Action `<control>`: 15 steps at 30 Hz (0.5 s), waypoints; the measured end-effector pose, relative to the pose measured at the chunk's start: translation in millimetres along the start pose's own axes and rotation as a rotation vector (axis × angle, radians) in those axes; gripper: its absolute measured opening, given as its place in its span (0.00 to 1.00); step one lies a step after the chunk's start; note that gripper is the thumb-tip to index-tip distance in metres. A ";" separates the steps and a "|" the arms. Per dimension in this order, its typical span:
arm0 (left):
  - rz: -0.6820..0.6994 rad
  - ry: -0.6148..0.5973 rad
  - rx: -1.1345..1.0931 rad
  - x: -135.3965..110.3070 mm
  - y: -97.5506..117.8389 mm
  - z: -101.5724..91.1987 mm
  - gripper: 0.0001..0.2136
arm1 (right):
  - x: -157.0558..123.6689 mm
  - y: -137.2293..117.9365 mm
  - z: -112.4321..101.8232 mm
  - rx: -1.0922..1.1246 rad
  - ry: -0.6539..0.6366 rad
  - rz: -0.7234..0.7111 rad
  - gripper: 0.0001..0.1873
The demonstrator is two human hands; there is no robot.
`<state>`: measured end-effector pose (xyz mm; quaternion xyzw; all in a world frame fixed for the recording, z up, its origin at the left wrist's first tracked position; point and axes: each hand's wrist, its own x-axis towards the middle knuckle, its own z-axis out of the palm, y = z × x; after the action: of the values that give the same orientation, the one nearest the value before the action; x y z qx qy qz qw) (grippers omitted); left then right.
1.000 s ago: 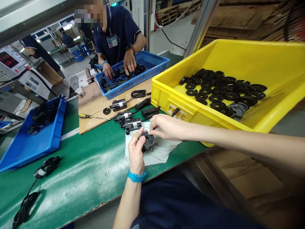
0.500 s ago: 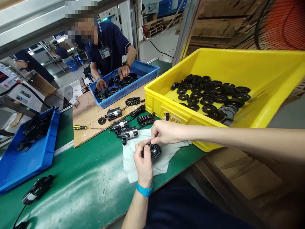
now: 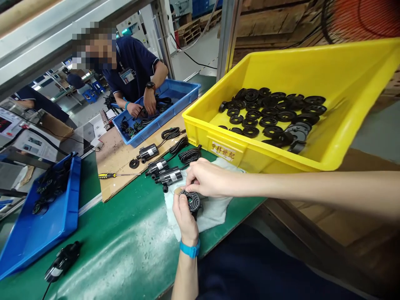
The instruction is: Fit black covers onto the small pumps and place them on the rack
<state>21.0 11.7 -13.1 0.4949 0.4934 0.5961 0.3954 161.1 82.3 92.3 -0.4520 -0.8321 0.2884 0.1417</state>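
A round black part with a wavy grooved face and a hole in its middle [image 3: 193, 201] is gripped by my left hand [image 3: 185, 218], thumb along its near side. My right hand [image 3: 204, 178] reaches across from the right, its fingers pinched together at the part's upper edge. Whatever lies between those fingertips is hidden. Under both hands is a crumpled pale cloth [image 3: 215, 212]. Just beyond them lie several black cylindrical pumps [image 3: 170, 176] with white labels and coiled black cables [image 3: 190, 155].
To the right stands a yellow bin [image 3: 265, 160] with many black ring-shaped parts. A co-worker's hands are in a blue tray [image 3: 184, 92] ahead. A screwdriver [image 3: 108, 176] and a black ring [image 3: 134, 163] lie on the brown board. Another blue tray [image 3: 67, 221] is at left.
The round black part has been tipped, so more of its side shows below the grooved face. My right fingers moved slightly left along its edge. The view has shifted a little.
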 end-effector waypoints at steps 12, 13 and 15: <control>0.110 0.022 0.080 -1.5 1.6 0.3 0.15 | -51.4 2.0 117.4 0.897 0.642 0.120 0.23; 0.102 0.030 0.074 -2.2 1.6 0.0 0.15 | -48.8 0.2 117.5 1.013 0.588 0.136 0.26; 0.071 0.034 0.048 -3.9 1.7 -0.3 0.16 | -44.2 -2.7 112.5 1.227 0.493 0.160 0.29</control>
<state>21.5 7.5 -12.2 0.5112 0.4964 0.6061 0.3535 127.8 4.7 5.8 -0.4026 -0.4244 0.6075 0.5374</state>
